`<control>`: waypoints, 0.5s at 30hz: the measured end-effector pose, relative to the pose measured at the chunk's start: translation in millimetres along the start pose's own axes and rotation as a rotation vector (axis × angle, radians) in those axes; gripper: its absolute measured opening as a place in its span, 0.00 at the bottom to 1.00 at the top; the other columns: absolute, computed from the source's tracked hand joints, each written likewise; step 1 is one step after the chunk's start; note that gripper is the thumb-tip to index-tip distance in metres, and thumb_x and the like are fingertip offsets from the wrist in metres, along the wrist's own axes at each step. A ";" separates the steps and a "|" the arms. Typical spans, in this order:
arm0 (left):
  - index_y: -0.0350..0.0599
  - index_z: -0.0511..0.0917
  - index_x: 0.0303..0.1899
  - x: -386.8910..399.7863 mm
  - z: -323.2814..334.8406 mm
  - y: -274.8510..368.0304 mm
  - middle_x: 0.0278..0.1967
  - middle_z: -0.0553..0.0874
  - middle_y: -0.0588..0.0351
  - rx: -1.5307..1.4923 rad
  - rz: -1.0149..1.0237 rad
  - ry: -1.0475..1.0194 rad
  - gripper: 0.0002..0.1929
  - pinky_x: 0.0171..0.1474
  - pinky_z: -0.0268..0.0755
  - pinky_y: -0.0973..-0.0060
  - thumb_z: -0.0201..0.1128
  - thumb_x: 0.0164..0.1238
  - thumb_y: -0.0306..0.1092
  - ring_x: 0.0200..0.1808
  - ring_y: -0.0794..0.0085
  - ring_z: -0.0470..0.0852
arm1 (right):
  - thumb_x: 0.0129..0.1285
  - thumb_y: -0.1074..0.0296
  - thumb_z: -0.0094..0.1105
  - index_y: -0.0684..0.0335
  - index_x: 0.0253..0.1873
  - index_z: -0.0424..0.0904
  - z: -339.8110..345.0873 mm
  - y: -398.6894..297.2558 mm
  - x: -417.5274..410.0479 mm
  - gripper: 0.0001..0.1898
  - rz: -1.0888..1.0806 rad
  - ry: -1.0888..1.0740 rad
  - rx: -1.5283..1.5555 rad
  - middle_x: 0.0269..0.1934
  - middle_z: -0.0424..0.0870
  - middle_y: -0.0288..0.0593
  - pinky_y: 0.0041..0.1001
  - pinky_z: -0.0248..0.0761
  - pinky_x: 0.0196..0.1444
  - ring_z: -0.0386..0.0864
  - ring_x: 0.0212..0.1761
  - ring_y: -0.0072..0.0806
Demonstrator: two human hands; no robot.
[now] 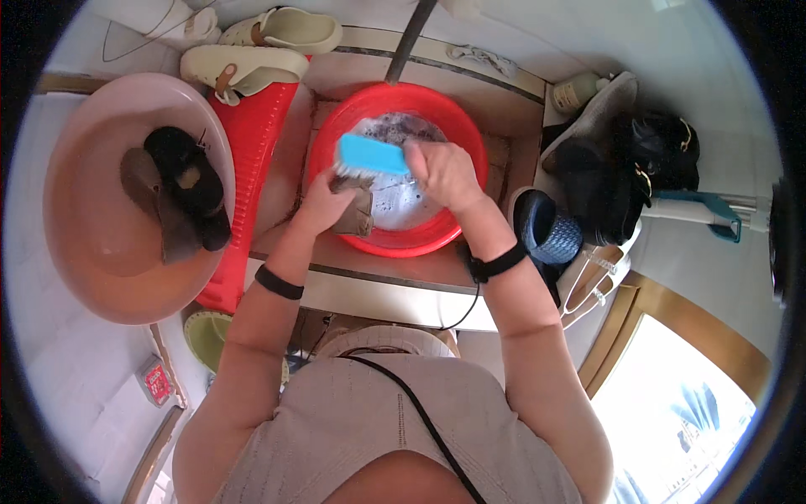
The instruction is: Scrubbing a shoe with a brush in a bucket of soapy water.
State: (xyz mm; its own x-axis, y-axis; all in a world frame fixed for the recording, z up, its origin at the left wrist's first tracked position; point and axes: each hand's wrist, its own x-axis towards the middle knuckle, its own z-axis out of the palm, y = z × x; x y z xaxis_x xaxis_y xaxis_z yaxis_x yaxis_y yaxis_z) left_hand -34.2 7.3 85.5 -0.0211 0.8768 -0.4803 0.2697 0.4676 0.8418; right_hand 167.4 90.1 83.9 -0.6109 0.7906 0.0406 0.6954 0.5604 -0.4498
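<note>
My left hand (324,205) grips a grey-brown piece of footwear (356,215) at the left side of a red plastic basin (468,126). Part of this piece is covered by my fingers and the brush. In my right hand (448,175) is a scrub brush with a light blue back (373,153). Its white bristles face down and meet the upper part of the footwear, as far as I can see. Below both hands, foamy water (403,205) fills the bottom of the basin.
To the left, a pink basin (66,189) holds black and grey-brown footwear on a red ribbed plastic board (249,170). Cream clogs (258,66) rest on the board's far end. Several shoes (598,176) crowd the right ledge. A dark pole (410,41) stands behind the basin.
</note>
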 end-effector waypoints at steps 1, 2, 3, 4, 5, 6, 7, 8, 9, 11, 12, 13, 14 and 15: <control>0.40 0.69 0.58 -0.3 -3.0 2.6 0.54 0.76 0.52 0.009 0.087 0.029 0.24 0.60 0.64 0.73 0.56 0.56 0.19 0.56 0.70 0.74 | 0.62 0.64 0.46 0.57 0.43 0.74 15.9 22.8 -12.6 0.09 -0.036 0.022 -0.071 0.27 0.80 0.45 0.38 0.72 0.21 0.79 0.23 0.44; 0.40 0.70 0.58 7.2 -4.2 -10.6 0.53 0.77 0.53 -0.168 0.267 -0.067 0.27 0.59 0.64 0.75 0.55 0.51 0.17 0.55 0.71 0.74 | 0.61 0.66 0.46 0.57 0.45 0.73 30.4 48.2 -24.5 0.10 -0.083 0.048 -0.142 0.27 0.80 0.44 0.37 0.72 0.20 0.79 0.22 0.44; 0.39 0.70 0.58 8.1 -4.3 -8.7 0.53 0.77 0.53 -0.200 0.296 -0.088 0.27 0.59 0.64 0.75 0.55 0.51 0.18 0.55 0.71 0.74 | 0.61 0.67 0.47 0.57 0.47 0.72 26.3 55.5 -27.5 0.11 -0.132 0.068 -0.207 0.27 0.80 0.44 0.37 0.72 0.19 0.79 0.21 0.43; 0.38 0.70 0.57 8.4 -3.7 -6.2 0.53 0.77 0.52 -0.232 0.327 -0.110 0.27 0.59 0.64 0.75 0.55 0.51 0.18 0.55 0.71 0.74 | 0.60 0.67 0.47 0.60 0.43 0.72 21.3 58.5 -40.3 0.09 -0.041 -0.014 -0.210 0.25 0.79 0.46 0.38 0.71 0.20 0.78 0.21 0.44; 0.38 0.70 0.57 9.4 -3.8 -4.2 0.53 0.77 0.52 -0.264 0.357 -0.132 0.27 0.59 0.64 0.75 0.55 0.51 0.18 0.55 0.70 0.74 | 0.60 0.67 0.47 0.60 0.43 0.72 22.9 62.1 -37.2 0.08 -0.086 0.044 -0.181 0.25 0.79 0.46 0.38 0.71 0.19 0.78 0.21 0.43; 0.37 0.70 0.57 8.7 -2.3 -8.4 0.52 0.78 0.52 -0.187 0.282 -0.118 0.27 0.59 0.64 0.75 0.55 0.51 0.18 0.55 0.70 0.75 | 0.59 0.68 0.48 0.61 0.42 0.71 22.5 56.6 -36.2 0.08 -0.121 0.090 -0.150 0.24 0.79 0.45 0.38 0.71 0.19 0.78 0.21 0.42; 0.37 0.69 0.57 9.3 -5.8 -13.3 0.52 0.78 0.52 -0.108 0.213 -0.090 0.27 0.59 0.64 0.75 0.55 0.51 0.18 0.55 0.70 0.75 | 0.59 0.68 0.48 0.61 0.41 0.71 16.9 42.7 -26.4 0.07 -0.170 0.141 -0.117 0.24 0.78 0.45 0.38 0.71 0.19 0.78 0.21 0.42; 0.36 0.69 0.57 10.0 -9.4 -18.9 0.52 0.78 0.52 -0.030 0.143 -0.063 0.27 0.59 0.64 0.75 0.55 0.50 0.17 0.55 0.70 0.75 | 0.58 0.70 0.47 0.64 0.42 0.72 14.3 23.1 -19.1 0.09 -0.203 0.158 -0.099 0.24 0.77 0.49 0.39 0.70 0.22 0.76 0.23 0.46; 0.37 0.70 0.57 12.4 -13.7 -27.2 0.52 0.78 0.52 -0.022 0.128 -0.055 0.27 0.59 0.64 0.75 0.55 0.50 0.17 0.55 0.71 0.75 | 0.56 0.70 0.48 0.65 0.41 0.72 7.5 -0.9 -9.4 0.09 -0.311 0.188 -0.180 0.22 0.76 0.48 0.39 0.69 0.20 0.76 0.21 0.44; 0.38 0.70 0.57 18.0 -15.2 -40.2 0.51 0.79 0.52 -0.005 0.103 -0.064 0.27 0.59 0.64 0.75 0.55 0.51 0.17 0.54 0.71 0.75 | 0.58 0.66 0.48 0.59 0.42 0.72 24.4 2.9 -3.8 0.09 -0.169 0.092 -0.018 0.22 0.78 0.44 0.38 0.71 0.19 0.78 0.21 0.41; 0.40 0.72 0.56 16.2 -10.1 -29.5 0.49 0.80 0.51 -0.089 0.170 -0.042 0.26 0.58 0.65 0.75 0.54 0.51 0.17 0.53 0.71 0.76 | 0.58 0.66 0.47 0.59 0.42 0.72 37.0 22.1 -14.3 0.09 -0.135 0.074 -0.133 0.22 0.78 0.45 0.38 0.71 0.19 0.79 0.21 0.41; 0.40 0.73 0.54 17.0 -5.1 -16.9 0.49 0.80 0.53 -0.135 0.232 -0.095 0.24 0.57 0.66 0.75 0.56 0.52 0.18 0.52 0.72 0.76 | 0.58 0.66 0.47 0.59 0.43 0.72 47.2 51.8 -29.5 0.09 -0.108 0.062 -0.252 0.23 0.78 0.45 0.38 0.72 0.19 0.79 0.21 0.41; 0.40 0.74 0.53 15.3 -1.3 -8.9 0.48 0.80 0.54 -0.180 0.282 -0.144 0.22 0.56 0.67 0.75 0.57 0.53 0.19 0.51 0.72 0.77 | 0.58 0.66 0.47 0.58 0.43 0.72 50.1 70.9 -40.6 0.10 -0.084 0.045 -0.360 0.23 0.79 0.46 0.39 0.72 0.19 0.79 0.21 0.41; 0.40 0.75 0.51 12.4 -2.9 -4.7 0.48 0.80 0.56 -0.221 0.326 -0.181 0.20 0.55 0.67 0.75 0.59 0.54 0.20 0.49 0.73 0.77 | 0.59 0.66 0.46 0.58 0.43 0.72 39.4 72.4 -41.3 0.10 -0.037 -0.083 -0.292 0.22 0.78 0.46 0.39 0.72 0.19 0.79 0.21 0.42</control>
State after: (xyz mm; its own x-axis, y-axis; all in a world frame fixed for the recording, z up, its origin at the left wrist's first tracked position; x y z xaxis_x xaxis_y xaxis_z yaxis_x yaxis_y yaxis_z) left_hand -38.5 16.3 76.4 0.2059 0.9579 -0.1998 0.0216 0.1997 0.9796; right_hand 228.0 88.3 14.5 -0.6582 0.7523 -0.0267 0.7442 0.6450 -0.1737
